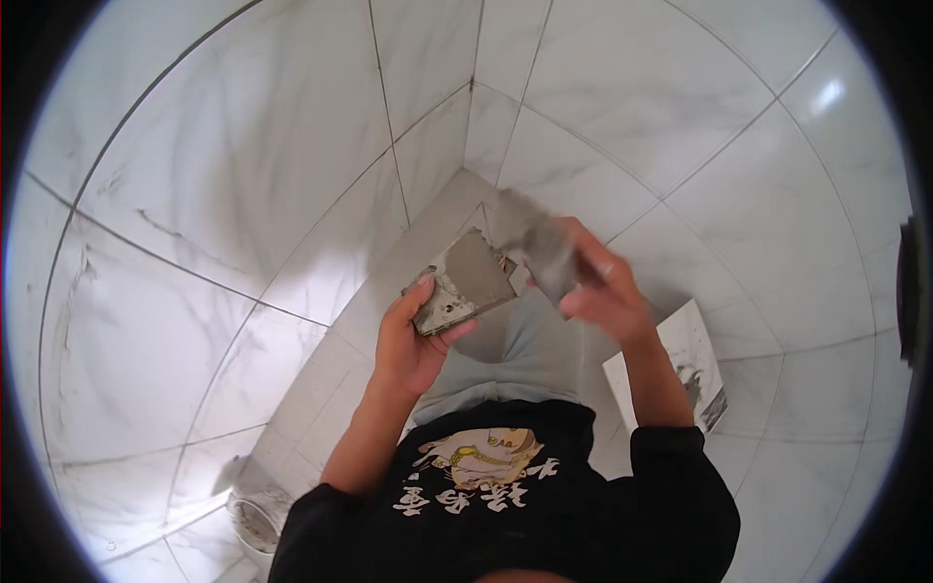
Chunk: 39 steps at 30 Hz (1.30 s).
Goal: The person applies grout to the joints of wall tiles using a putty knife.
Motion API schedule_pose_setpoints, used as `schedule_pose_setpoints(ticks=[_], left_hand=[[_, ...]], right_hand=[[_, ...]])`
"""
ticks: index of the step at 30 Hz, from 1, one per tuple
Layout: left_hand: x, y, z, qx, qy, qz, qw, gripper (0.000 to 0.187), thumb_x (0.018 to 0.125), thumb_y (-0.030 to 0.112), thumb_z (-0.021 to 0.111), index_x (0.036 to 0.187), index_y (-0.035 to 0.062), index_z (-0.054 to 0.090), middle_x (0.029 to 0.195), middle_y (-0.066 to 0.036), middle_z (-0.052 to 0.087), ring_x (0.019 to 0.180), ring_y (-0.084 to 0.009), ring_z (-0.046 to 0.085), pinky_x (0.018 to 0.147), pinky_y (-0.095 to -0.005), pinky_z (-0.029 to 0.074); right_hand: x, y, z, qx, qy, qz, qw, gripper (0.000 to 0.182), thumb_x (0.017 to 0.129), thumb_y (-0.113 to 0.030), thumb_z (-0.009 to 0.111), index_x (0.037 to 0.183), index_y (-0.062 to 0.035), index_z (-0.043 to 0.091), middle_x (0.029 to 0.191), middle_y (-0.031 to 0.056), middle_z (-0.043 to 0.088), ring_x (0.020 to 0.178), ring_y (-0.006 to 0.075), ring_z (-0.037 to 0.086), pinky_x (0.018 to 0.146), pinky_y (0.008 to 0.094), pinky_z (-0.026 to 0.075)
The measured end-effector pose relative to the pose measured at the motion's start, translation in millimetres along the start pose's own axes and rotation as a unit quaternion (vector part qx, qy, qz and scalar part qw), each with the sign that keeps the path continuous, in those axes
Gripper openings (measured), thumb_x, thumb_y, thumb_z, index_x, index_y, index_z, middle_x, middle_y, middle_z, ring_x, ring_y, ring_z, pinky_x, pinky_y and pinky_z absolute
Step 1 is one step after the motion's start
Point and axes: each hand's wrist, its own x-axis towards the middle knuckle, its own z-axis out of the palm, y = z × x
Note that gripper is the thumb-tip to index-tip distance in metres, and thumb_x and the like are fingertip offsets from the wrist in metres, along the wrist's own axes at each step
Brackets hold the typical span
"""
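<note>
My left hand [413, 335] grips a flat, roughly square grey piece [471, 277] by its lower left edge, thumb on top. Grey mortar-like paste covers much of its upper face, and a small dark spot shows near the lower edge. Just to the right, my right hand [607, 291] is closed round a grey trowel-like tool [544, 248], blurred by motion. The tool's blade points up and left, above the right side of the piece. Whether the two touch cannot be made out.
Marbled white tiles [292, 126] cover the walls, which meet in a corner ahead. A white box-like object [685, 360] with grey smears stands beside my right forearm. At the lower left is a round bucket-like container [255, 525]. A dark object [909, 291] is at the far right.
</note>
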Motion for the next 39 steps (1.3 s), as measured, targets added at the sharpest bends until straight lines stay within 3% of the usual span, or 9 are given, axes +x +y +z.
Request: schedule_pose_setpoints(ticks=[1, 12, 15, 21, 23, 26, 32, 34, 39], left_hand=[[0.6, -1.0, 8.3, -0.017, -0.012, -0.016, 1.0, 0.035, 0.101, 0.026, 0.052, 0.124, -0.0005, 0.054, 0.116, -0.013, 0.067, 0.1, -0.024, 0.07, 0.081, -0.0401, 0.063], [0.8, -20.2, 49.2, 0.053, -0.021, 0.088, 0.994, 0.041, 0.102, 0.032, 0.048, 0.133, 0.0059, 0.051, 0.124, -0.012, 0.064, 0.111, -0.0268, 0.065, 0.087, -0.0483, 0.058], [19.0, -35.2, 42.2, -0.057, -0.012, 0.023, 0.998, 0.039, 0.102, 0.03, 0.049, 0.134, 0.0082, 0.052, 0.127, -0.009, 0.063, 0.112, -0.0288, 0.064, 0.083, -0.0475, 0.059], [1.2, -13.0, 88.1, -0.002, 0.018, 0.069, 0.997, 0.034, 0.101, 0.026, 0.05, 0.13, 0.0092, 0.054, 0.128, -0.006, 0.06, 0.118, -0.0235, 0.055, 0.1, -0.0424, 0.043], [3.4, -2.1, 86.0, 0.004, 0.043, 0.098, 0.994, 0.033, 0.101, 0.026, 0.049, 0.13, 0.0099, 0.055, 0.128, -0.006, 0.06, 0.118, -0.0226, 0.056, 0.098, -0.041, 0.045], [17.7, -1.9, 63.4, -0.007, 0.066, 0.134, 0.989, 0.03, 0.1, 0.028, 0.053, 0.126, 0.0123, 0.057, 0.121, -0.004, 0.065, 0.111, -0.0225, 0.061, 0.094, -0.0435, 0.049], [23.1, 18.8, 78.1, 0.009, 0.055, 0.14, 0.989, 0.025, 0.1, 0.026, 0.053, 0.119, 0.0106, 0.06, 0.108, -0.005, 0.07, 0.092, -0.0196, 0.07, 0.068, -0.0356, 0.063], [26.6, 29.1, 84.2, 0.052, 0.023, 0.164, 0.985, 0.028, 0.1, 0.027, 0.054, 0.12, 0.0076, 0.059, 0.106, -0.006, 0.07, 0.088, -0.0191, 0.071, 0.068, -0.0347, 0.063], [32.5, 52.5, 95.1, 0.124, 0.02, 0.165, 0.978, 0.034, 0.099, 0.029, 0.054, 0.119, 0.0022, 0.059, 0.104, -0.008, 0.07, 0.088, -0.0173, 0.07, 0.067, -0.0324, 0.063]], right_hand=[[1.5, -6.5, -5.8, -0.205, -0.03, -0.063, 0.976, 0.064, 0.086, -0.03, 0.071, 0.14, -0.0015, 0.05, 0.132, 0.022, 0.052, 0.119, 0.0334, 0.054, 0.096, 0.0428, 0.048], [-12.9, 25.8, -95.3, -0.429, -0.04, -0.057, 0.901, 0.062, 0.084, -0.024, 0.072, 0.141, -0.0107, 0.053, 0.135, 0.0202, 0.046, 0.118, 0.0349, 0.051, 0.096, 0.0398, 0.045], [-10.0, 20.3, -69.9, -0.114, 0.036, -0.053, 0.991, 0.06, 0.09, -0.027, 0.068, 0.141, -0.0015, 0.049, 0.125, 0.0173, 0.055, 0.119, 0.0292, 0.051, 0.1, 0.0375, 0.041], [-10.0, 82.5, -98.0, -0.237, -0.068, -0.003, 0.969, 0.058, 0.094, -0.026, 0.062, 0.143, 0.0008, 0.044, 0.124, 0.0172, 0.058, 0.114, 0.0307, 0.056, 0.091, 0.0408, 0.048], [-4.2, 110.3, -103.1, 0.362, 0.019, 0.108, 0.926, 0.057, 0.096, -0.033, 0.056, 0.14, 0.0015, 0.045, 0.119, 0.0192, 0.06, 0.103, 0.0322, 0.062, 0.082, 0.0438, 0.051], [8.0, 65.5, -99.3, 0.489, 0.04, 0.114, 0.864, 0.056, 0.098, -0.041, 0.051, 0.134, 0.0016, 0.048, 0.116, 0.0211, 0.062, 0.094, 0.0327, 0.065, 0.075, 0.0447, 0.053], [37.9, -7.5, -113.3, 0.042, -0.036, -0.032, 0.998, 0.07, 0.09, -0.034, 0.071, 0.144, 0.0005, 0.042, 0.126, 0.0167, 0.057, 0.108, 0.0269, 0.059, 0.095, 0.0371, 0.046], [57.7, -31.0, -123.0, -0.28, -0.067, -0.211, 0.934, 0.073, 0.081, -0.023, 0.08, 0.144, -0.0041, 0.047, 0.129, 0.0143, 0.053, 0.115, 0.0272, 0.054, 0.101, 0.0358, 0.041], [79.7, -72.7, -105.9, -0.338, -0.144, -0.123, 0.922, 0.067, 0.075, -0.027, 0.082, 0.136, -0.0112, 0.059, 0.129, 0.0183, 0.051, 0.116, 0.0325, 0.053, 0.101, 0.0401, 0.042]])
